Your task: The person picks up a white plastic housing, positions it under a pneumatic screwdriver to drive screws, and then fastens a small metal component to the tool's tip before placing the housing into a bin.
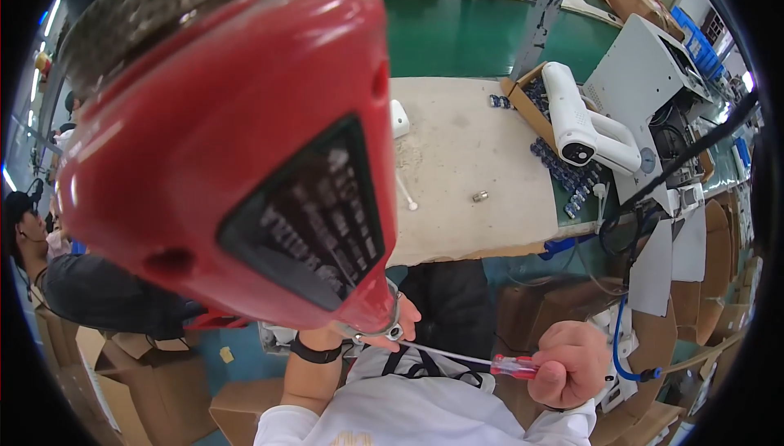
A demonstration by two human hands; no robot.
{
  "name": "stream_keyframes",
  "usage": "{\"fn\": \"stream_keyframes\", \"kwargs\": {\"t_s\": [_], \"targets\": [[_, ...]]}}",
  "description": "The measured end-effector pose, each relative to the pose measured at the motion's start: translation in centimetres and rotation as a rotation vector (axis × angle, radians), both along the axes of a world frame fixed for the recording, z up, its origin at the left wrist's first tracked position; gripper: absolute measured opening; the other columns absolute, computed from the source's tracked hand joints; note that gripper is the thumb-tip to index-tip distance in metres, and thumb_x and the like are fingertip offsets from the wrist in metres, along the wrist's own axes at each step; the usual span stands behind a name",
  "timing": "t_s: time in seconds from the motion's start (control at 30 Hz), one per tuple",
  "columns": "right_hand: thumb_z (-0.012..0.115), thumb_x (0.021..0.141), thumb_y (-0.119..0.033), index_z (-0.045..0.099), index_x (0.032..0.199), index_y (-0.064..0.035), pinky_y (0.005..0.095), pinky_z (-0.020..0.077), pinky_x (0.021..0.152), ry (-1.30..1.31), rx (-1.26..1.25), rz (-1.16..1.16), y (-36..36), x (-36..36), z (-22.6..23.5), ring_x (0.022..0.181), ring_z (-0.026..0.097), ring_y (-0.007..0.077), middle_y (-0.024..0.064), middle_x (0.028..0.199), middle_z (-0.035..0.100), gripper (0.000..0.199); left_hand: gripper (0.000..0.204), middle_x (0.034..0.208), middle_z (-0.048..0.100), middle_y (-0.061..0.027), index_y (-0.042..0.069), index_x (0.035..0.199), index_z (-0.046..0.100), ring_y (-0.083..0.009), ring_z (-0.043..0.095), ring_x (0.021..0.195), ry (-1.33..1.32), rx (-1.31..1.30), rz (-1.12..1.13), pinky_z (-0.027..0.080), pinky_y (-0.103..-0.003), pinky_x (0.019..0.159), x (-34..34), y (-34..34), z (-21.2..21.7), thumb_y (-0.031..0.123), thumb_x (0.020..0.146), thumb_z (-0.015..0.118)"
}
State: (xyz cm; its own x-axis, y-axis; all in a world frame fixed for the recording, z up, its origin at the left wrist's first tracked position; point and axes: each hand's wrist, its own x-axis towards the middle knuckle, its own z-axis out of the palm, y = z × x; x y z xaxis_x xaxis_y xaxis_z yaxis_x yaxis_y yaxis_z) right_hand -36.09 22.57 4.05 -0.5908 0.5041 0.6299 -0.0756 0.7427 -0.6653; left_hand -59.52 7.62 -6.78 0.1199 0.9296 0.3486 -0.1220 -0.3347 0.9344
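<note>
Up close, a large red tool housing (237,144) is filling the upper left of the view, bearing a dark label panel (314,213) with pale print, shaped like a rounded triangle. A knurled grey metal collar (147,17) is sitting at its top, partly cut off by the rim. The left hand (384,319) is reaching up to the housing's lower tip, where a metal ring (390,327) is showing; most of that hand is hiding behind the housing, so whether its fingers are clamping the ring is impossible to tell. A black band is circling the left wrist. The right hand (576,364) is closing in a fist around the red-and-clear handle of a screwdriver (490,362), its thin shaft pointing left toward the ring.

Beyond, a beige mat (474,168) is covering the bench, with an open cardboard box (531,103) of small dark parts at its right edge and a white handheld device (576,119) lying across it. Brown cartons (155,389) are standing on the floor at lower left; blue crates (698,42) are blurring at upper right. Another person's dark sleeve (106,295) is showing at the left, partly hidden.
</note>
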Motion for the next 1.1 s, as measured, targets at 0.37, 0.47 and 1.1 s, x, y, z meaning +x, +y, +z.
{"fn": "stream_keyframes", "kwargs": {"t_s": [0.37,0.47,1.1], "targets": [[0.07,0.078,-0.016,0.059,0.072,-0.0068,0.0295,0.0405,0.041,-0.151,0.225,0.243,0.7,-2.6,2.2,0.043,0.05,0.0183,0.0025,0.057,0.053,0.015,0.044,0.085,0.068,-0.0086,0.005,0.105,0.057,-0.0265,0.064,0.081,-0.106,-0.212,0.038,0.051,-0.034,0.07,0.6,-4.7,-5.4,0.006,0.068,0.081],[0.071,0.074,-0.013,0.06,0.07,-0.0066,0.0294,0.0383,0.039,-0.207,0.268,0.324,1.3,-3.4,3.6,0.043,0.049,0.0176,0.0024,0.056,0.052,0.014,0.044,0.084,0.068,-0.0085,0.004,0.105,0.057,-0.0261,0.064,0.081,-0.158,-0.363,0.034,0.051,-0.034,0.071,-0.4,-4.4,-8.2,0.009,0.069,0.081],[0.072,0.073,-0.02,0.057,0.064,-0.0075,0.0274,0.0349,0.037,-0.07,0.285,0.125,0.9,-2.9,4.8,0.038,0.044,0.0155,0.0008,0.051,0.048,0.021,0.047,0.087,0.069,-0.009,0.004,0.108,0.056,-0.0273,0.065,0.081,-0.109,-0.219,-0.009,0.051,-0.035,0.071,0.4,-1.0,-0.7,0.01,0.069,0.081]]}}
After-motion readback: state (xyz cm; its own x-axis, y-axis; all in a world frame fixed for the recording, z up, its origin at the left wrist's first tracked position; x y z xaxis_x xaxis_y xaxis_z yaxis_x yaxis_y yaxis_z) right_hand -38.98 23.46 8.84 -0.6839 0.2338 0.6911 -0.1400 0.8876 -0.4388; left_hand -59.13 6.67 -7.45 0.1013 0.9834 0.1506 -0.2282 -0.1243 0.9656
